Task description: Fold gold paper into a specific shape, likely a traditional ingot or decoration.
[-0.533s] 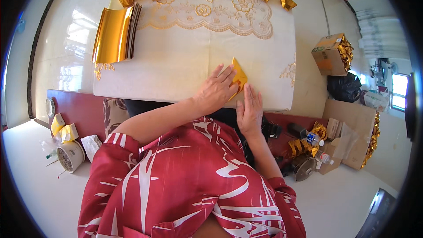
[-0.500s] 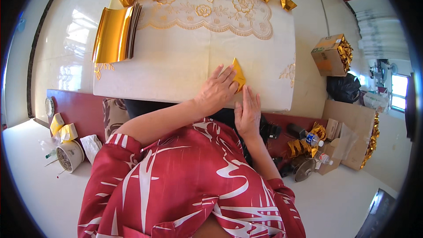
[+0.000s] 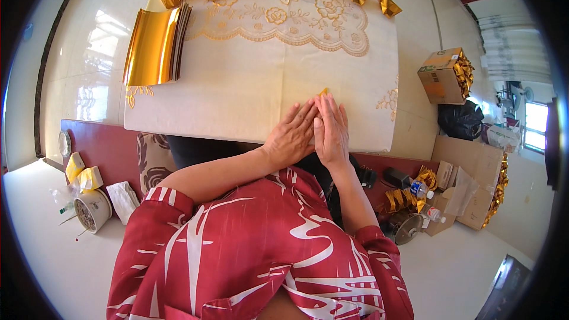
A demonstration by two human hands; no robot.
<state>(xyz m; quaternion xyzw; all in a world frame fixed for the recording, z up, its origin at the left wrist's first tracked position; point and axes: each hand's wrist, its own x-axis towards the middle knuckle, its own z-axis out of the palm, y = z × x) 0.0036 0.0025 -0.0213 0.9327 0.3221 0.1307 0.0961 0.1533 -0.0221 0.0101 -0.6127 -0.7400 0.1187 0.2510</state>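
Gold foil paper (image 3: 323,91) poked just beyond nearer right hand (image 3: 332,134), axis hidden; left hand (image 3: 291,133) alongside; both flat, grip unclear.

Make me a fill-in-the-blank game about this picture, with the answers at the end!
1. The tip of paper peeking out beyond the left hand and right hand is coloured ____.
2. The stack of shiny sheets lies on the tablecloth, toward the picture's ____ side.
3. The person's shirt is ____ with white streaks.
4. The black bag is toward the ____ side of the picture.

Missing words: gold; left; red; right.
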